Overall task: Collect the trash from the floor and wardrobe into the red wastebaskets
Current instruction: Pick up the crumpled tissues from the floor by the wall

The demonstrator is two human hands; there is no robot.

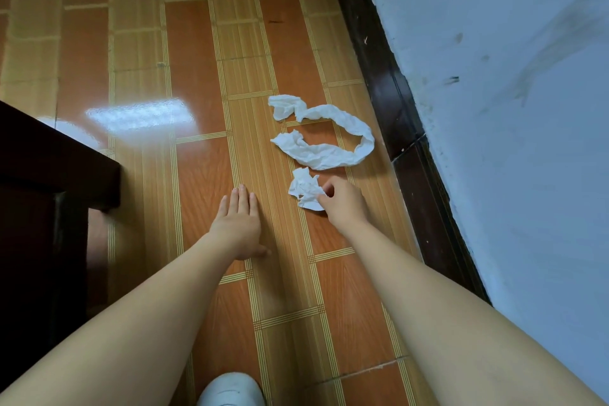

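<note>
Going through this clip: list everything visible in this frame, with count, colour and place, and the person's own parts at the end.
crumpled tissue: one, white, on the floor, nearest the person, pinched by the right hand.
long twisted tissue: one, white, curled in a loop on the floor just beyond the crumpled one, near the skirting.
floor: one, orange-brown tiles with yellow striped bands, glossy, with a light reflection left of centre.
skirting board: one, dark brown, along the foot of the wall on the right.
wall: one, pale bluish-white, scuffed, right side.
dark furniture: one, dark brown, left edge.
shoe: one, white, bottom centre.
left hand: one, fingers straight, above the floor.
right hand: one, fingers curled on the crumpled tissue.
</note>
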